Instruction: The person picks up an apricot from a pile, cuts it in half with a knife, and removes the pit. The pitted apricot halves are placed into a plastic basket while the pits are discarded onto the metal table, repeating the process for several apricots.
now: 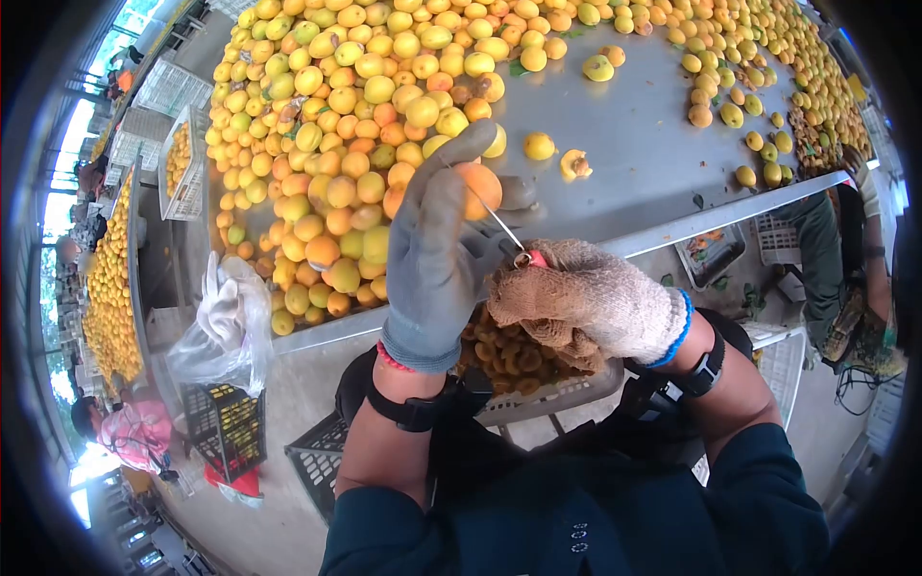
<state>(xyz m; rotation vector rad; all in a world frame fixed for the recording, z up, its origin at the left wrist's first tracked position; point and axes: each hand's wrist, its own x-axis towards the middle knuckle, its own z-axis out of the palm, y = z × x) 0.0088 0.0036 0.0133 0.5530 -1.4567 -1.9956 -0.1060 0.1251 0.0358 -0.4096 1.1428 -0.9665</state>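
My left hand (437, 250), in a grey coated glove, has its fingers curled round an orange apricot (480, 190). In my right hand (586, 293), wearing a knit glove stained brown, is a thin metal tool (504, 228) with a small ring near the fist. Its narrow shaft runs up across the front of the apricot; the handle is hidden in the glove. Beneath both hands stands a crate (595, 386) with halved apricots (514, 360) in it, partly covered by the right glove.
A metal table (634, 115) carries a big heap of apricots (355, 106). A plastic bag with white gloves (226, 302) hangs at its left edge. Crates (182, 168) stand to the left. One person in pink (139, 432) is at lower left; another person's leg (816, 254) shows at right.
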